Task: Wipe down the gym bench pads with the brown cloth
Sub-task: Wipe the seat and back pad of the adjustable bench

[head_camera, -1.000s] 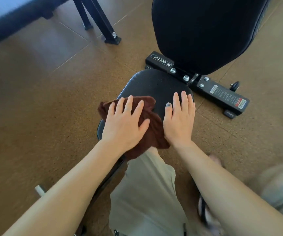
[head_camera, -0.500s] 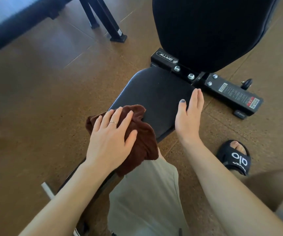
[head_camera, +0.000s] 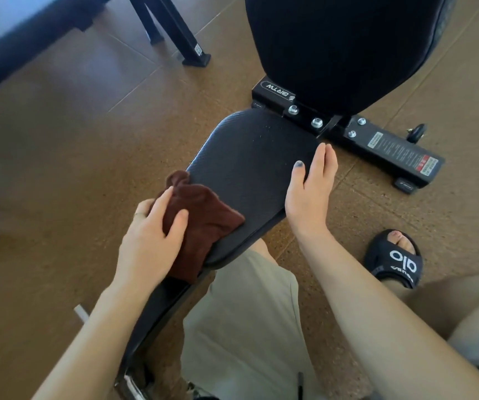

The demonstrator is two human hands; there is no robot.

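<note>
Black textured seat pad [head_camera: 250,163] of a gym bench, seen from above by the person bent over it. Brown cloth [head_camera: 203,217] lies crumpled on the seat pad's near left corner, part of it draped over the left edge and hanging down the side. Left hand [head_camera: 151,241] sits on top of the cloth, fingers bent over the bunched fabric and pressing it to the pad; a thin ring shows on one finger. Right hand [head_camera: 309,194] rests at the seat pad's right edge, fingers straight and close together along the side, thumb lying flat on the top surface; it holds nothing. The two hands are well apart, one at each side of the seat pad. Beyond the seat pad's far end the back pad [head_camera: 342,44] rises, black and tilted up. Under that junction a black steel base bar [head_camera: 377,140] runs off to the right of the seat pad, with silver bolts and a warning label. A foot in a black slide sandal [head_camera: 394,261] stands on the brown floor [head_camera: 59,140] right of the seat pad, near its front end. Beige shorts leg [head_camera: 244,327] in front of the seat pad. Black frame legs [head_camera: 174,30] stand on the floor well to the far left of the seat pad.
</note>
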